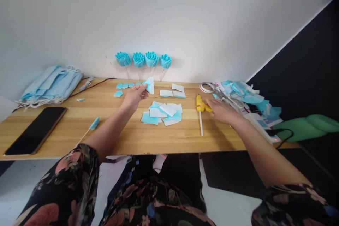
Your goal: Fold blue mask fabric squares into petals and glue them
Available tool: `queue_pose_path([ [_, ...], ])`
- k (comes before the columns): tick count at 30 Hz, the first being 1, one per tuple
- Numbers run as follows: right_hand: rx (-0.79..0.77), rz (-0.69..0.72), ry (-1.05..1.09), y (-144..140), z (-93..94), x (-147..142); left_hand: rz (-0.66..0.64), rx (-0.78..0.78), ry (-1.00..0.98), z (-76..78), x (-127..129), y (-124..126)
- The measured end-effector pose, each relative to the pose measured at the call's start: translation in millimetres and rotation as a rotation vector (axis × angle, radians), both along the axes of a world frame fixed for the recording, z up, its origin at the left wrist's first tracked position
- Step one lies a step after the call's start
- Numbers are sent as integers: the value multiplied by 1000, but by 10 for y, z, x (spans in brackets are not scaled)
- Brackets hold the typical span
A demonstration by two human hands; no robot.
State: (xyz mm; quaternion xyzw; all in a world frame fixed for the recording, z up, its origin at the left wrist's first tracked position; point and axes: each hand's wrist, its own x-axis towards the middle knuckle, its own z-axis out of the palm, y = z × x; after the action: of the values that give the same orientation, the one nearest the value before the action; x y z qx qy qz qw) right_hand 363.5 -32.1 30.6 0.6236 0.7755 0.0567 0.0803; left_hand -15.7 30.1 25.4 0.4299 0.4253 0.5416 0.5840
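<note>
Nearest, the wooden counter (pixel 132 141) carries a black phone (pixel 35 129) at its left edge, partly cut off at its near corner; the left hand (pixel 134 96) pinches a small folded blue-and-white fabric piece (pixel 149 85) above a loose pile of blue and white fabric squares (pixel 162 113); the right hand (pixel 224 111) rests on a yellow glue gun (pixel 201 105), its grip hard to make out; four blue fabric roses (pixel 144 59) lean against the wall.
</note>
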Motion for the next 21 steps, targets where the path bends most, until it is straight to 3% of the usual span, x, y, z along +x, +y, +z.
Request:
queue_pose_path([
  [5, -9, -16, -13, 53, -232, 71, -8, -60, -21, -160, -43, 31],
  [9, 103, 36, 119, 127, -279, 182, -30, -65, -52, -234, -90, 10],
  [12, 196, -55, 432, 173, -200, 156, -52, -49, -74, -239, -90, 5],
  [15, 242, -206, 735, 211, -64, -111, -72, -44, -80, -241, -74, -2],
  [18, 154, -201, 1370, 229, 109, -572, -79, -47, -85, -249, -65, -12],
  [21, -31, -115, 1644, 243, 264, -1023, -94, -49, -94, -255, -64, -13],
])
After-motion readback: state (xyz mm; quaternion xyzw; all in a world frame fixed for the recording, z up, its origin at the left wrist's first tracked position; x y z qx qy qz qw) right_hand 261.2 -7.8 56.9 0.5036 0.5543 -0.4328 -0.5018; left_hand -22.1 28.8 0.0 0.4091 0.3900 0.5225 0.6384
